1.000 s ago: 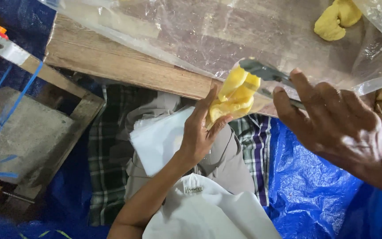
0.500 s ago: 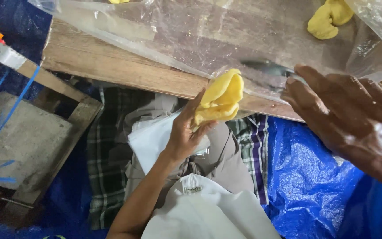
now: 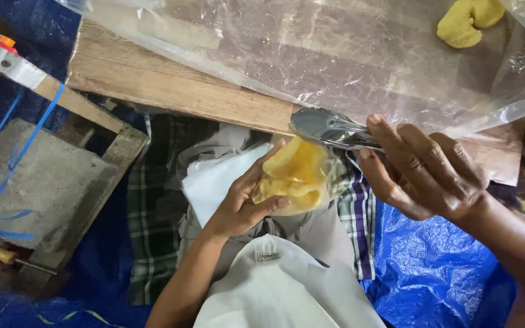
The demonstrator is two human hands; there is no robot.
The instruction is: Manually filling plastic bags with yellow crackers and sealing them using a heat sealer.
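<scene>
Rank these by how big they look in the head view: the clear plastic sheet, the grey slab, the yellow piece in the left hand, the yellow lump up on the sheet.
1. Plastic sheet, largest.
2. Grey slab.
3. Yellow piece in the left hand; it sits nearer the camera, which may inflate it.
4. Yellow lump, smallest, partly cut off by the frame edge.

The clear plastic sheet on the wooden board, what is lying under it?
Under the clear plastic sheet a yellow lump shows at the top right, on the wooden board. Glare and wrinkles hide anything else there.

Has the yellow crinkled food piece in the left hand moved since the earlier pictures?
Yes. The yellow crinkled food piece dropped from the wooden board edge, toward the lap.
</scene>
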